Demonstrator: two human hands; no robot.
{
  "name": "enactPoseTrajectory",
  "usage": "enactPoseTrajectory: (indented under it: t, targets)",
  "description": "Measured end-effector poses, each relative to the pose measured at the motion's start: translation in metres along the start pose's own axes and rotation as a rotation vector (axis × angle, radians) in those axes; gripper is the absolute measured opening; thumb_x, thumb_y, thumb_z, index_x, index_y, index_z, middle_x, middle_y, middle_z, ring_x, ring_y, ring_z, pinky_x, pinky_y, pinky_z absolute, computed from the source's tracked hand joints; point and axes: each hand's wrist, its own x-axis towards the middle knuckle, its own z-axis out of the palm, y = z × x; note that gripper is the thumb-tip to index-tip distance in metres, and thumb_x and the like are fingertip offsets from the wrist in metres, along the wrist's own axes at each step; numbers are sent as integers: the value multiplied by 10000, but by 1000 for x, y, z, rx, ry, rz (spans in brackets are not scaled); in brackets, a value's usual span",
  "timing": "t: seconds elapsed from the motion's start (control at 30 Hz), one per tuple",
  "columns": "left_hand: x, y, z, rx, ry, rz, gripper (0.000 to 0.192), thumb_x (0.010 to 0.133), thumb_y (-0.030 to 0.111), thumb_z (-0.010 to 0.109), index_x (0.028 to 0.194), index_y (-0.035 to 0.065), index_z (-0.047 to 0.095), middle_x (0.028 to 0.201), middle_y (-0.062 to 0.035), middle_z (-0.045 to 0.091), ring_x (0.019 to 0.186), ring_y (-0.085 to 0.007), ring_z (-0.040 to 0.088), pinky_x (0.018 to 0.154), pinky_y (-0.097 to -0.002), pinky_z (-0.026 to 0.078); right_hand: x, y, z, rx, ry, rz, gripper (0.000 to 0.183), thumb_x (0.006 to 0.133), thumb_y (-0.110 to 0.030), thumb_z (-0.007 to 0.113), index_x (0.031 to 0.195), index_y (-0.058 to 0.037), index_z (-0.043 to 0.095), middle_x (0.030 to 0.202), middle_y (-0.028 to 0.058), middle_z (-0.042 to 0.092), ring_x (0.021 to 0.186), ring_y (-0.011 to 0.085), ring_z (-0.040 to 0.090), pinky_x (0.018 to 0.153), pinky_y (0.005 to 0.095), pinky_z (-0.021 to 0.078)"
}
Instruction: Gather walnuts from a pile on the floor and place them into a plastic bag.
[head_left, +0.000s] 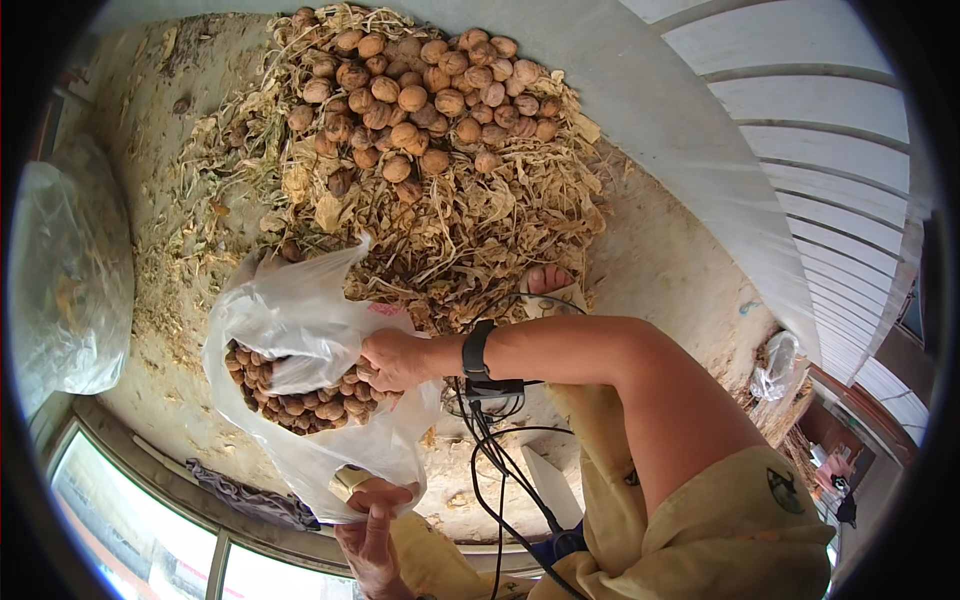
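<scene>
A translucent white plastic bag (281, 315) with pink-red print stands upright before me, its mouth open. Many walnuts (330, 411) fill the part I can see. At the mouth's near side, my right hand (391, 361) has curled fingers against the walnuts and the bag film. What lies under those fingers is hidden. Lower in the view, my left hand (375, 517) pinches a handle loop of the bag between thumb and fingers.
Beyond the bag, loose walnuts (412, 97) lie heaped on dry leaves and stems (480, 217). A large clear plastic bag (71, 277) stands at the left. Black cables (480, 465) hang before my body. My foot (547, 280) rests beside the leaves. A pale wall (660, 135) rises at right.
</scene>
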Motion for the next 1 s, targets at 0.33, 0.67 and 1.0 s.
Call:
enactPoseTrajectory:
  t: [0.33, 0.67, 1.0]
  targets:
    - [-3, 13, 0, 199, -35, 22, 244, 963, 158, 498, 935, -44, 631, 907, -105, 656, 853, -180, 604, 796, -311, 474, -54, -5, -134, -366, 861, -225, 154, 788, 49, 588, 914, -37, 605, 812, 75, 578, 671, 186, 553, 541, 320, 485]
    - [-2, 7, -2, 160, -11, -52, 233, 963, 158, 491, 920, -30, 621, 922, -100, 655, 885, -177, 589, 857, -329, 451, -91, 44, -243, -741, 1386, 250, 554, 663, -72, 789, 1170, -96, 570, 1252, 156, 392, 1181, 377, 403, 906, 474, 464]
    - [1, -7, -8, 37, 8, -1, 225, 913, 200, 597, 856, -18, 603, 907, -149, 641, 820, -204, 582, 831, -364, 457, -86, 54, -256, -629, 1436, 275, 579, 625, -120, 770, 1169, -128, 572, 1226, 154, 395, 1063, 356, 498, 776, 464, 519]
